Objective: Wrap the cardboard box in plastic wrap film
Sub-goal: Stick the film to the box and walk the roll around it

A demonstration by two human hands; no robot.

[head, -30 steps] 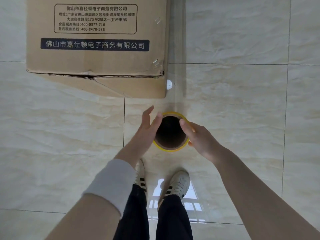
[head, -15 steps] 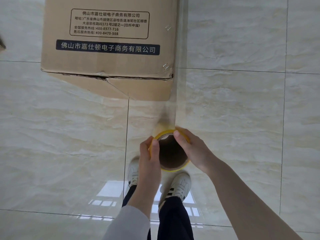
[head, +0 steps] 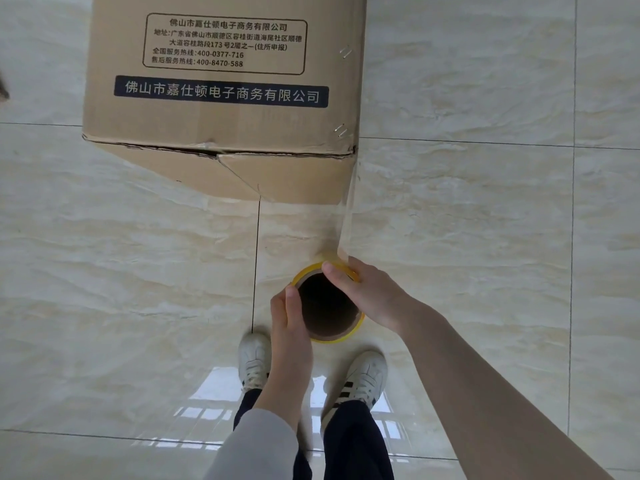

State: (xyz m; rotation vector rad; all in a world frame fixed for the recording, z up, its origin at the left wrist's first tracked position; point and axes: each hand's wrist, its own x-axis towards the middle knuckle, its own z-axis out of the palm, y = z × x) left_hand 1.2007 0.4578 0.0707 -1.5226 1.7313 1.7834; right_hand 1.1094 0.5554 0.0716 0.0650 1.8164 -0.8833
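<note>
Left grip (head: 290,327) and right grip (head: 363,293) are clasping the roll (head: 332,318), its axis standing upright, film (head: 349,216) stretching to the box (head: 221,109).

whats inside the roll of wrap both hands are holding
The roll shows a hollow brown cardboard tube, nothing visibly inside. Its depth is too dark to see. The left hand and right hand grip its rim, thumbs covering part of the edge.
</note>
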